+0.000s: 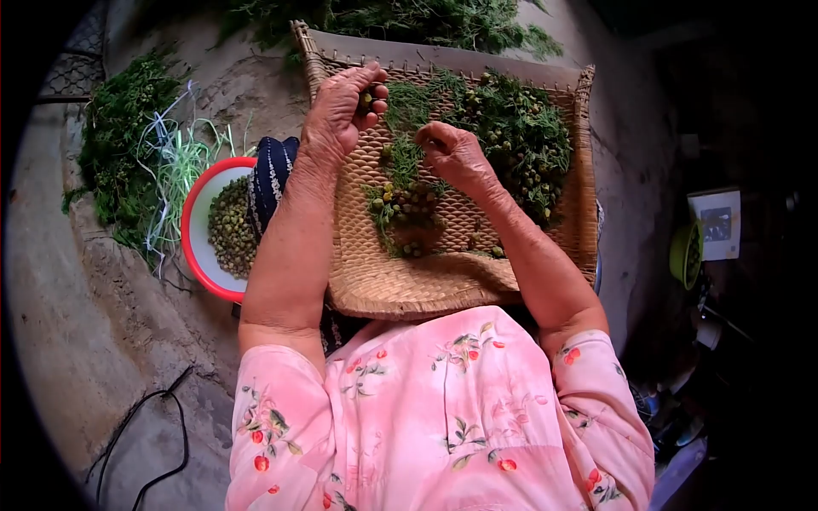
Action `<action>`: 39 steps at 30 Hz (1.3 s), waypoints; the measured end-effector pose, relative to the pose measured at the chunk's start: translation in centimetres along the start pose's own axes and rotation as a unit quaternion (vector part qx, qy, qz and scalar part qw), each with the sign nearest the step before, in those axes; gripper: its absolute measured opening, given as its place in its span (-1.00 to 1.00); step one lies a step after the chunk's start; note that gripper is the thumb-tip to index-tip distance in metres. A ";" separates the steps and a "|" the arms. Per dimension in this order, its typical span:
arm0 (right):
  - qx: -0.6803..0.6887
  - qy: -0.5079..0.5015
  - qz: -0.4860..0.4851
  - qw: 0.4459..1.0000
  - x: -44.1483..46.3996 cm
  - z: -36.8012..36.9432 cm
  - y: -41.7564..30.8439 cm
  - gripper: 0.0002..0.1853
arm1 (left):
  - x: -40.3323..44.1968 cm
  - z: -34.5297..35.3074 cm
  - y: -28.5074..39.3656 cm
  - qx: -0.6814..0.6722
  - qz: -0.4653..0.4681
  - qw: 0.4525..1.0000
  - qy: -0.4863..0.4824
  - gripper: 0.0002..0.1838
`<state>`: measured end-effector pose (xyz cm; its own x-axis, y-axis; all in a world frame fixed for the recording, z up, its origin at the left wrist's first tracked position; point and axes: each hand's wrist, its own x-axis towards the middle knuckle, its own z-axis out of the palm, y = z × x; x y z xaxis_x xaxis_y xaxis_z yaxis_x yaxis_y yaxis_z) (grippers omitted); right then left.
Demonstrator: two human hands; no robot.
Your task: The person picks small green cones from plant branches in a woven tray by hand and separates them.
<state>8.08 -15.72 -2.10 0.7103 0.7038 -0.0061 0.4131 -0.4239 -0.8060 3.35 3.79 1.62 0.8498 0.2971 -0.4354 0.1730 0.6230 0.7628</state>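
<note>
Over the upper left of a woven basket tray, my left hand is curled around some small green-yellow fruits. My right hand is closed in a pinch above the middle of the tray, and what its fingertips hold, if anything, is too small to name. Beneath and between the hands lie feathery green sprigs and a small pile of fruits. A larger heap of leafy sprigs with fruits fills the tray's right side.
A red-rimmed white bowl of round fruits stands left of the tray. Beyond it are pale plastic strips and green foliage. More foliage lies behind the tray. A black cord is at lower left, a green basket at right.
</note>
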 end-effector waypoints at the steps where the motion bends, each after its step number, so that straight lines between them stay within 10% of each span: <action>1: -0.051 0.022 -0.063 0.996 0.2 0.6 0.0 -0.85 | 0.0 0.0 0.0 0.000 0.001 1.000 0.001 -0.79; 11: -0.208 -0.046 -0.072 0.974 0.0 3.8 -0.9 -0.81 | 0.0 0.1 -0.4 0.116 -0.006 0.992 -0.044 -0.71; 20: 0.011 0.184 -0.072 0.980 1.3 0.0 -2.3 -0.80 | -0.1 0.4 -0.4 0.100 -0.053 0.993 -0.028 -0.57; 28: 0.149 0.124 -0.070 0.979 0.8 -0.5 -5.7 -0.69 | -0.3 0.8 -0.9 0.078 -0.127 0.971 -0.186 -0.50; 39: 0.028 0.211 -0.199 0.957 1.9 -0.9 -4.6 -0.65 | -0.6 1.7 -1.0 0.023 -0.135 0.963 -0.232 -0.46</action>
<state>8.07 -12.95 2.15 0.6746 0.5061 0.5374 0.6758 -0.1303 -0.7255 3.49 1.81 1.94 0.8996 -0.2333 -0.3691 0.4322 0.5961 0.6766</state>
